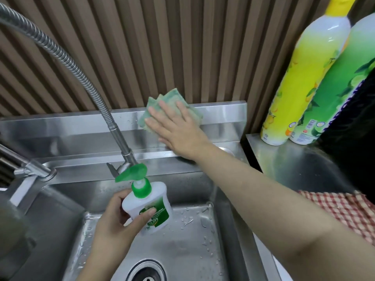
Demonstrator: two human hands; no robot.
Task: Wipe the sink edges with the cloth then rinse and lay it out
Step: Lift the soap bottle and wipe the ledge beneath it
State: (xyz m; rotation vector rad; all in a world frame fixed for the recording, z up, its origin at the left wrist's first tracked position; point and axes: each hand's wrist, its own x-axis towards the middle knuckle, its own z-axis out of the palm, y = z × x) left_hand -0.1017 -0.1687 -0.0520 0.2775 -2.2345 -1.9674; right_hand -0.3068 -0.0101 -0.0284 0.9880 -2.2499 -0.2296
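The right hand (178,130) is lying flat, fingers spread, pressing the green cloth (162,106) against the upright steel backsplash (223,114) at the far edge of the sink (192,230). The cloth is folded into layers, and its upper corners are sticking up past the top of the backsplash, in front of the brown ribbed wall panel (162,47). The palm is covering the near part of the cloth, so the hand is pressing rather than closing around it.

The left hand (113,222) is wrapped around a white soap bottle (150,207) with a green pump top, holding it tilted above the sink basin, thumb lying across the green label. Water drops are sitting on the basin floor, and the drain (146,272) is showing at the near edge.

A flexible metal faucet hose (67,59) is arching from the far left down to its base just behind the bottle. On the table (284,159) to the right, a yellow bottle (300,78) and a green bottle (332,94) are standing side by side, touching. A red checked sleeve (345,207) is covering the right upper arm.
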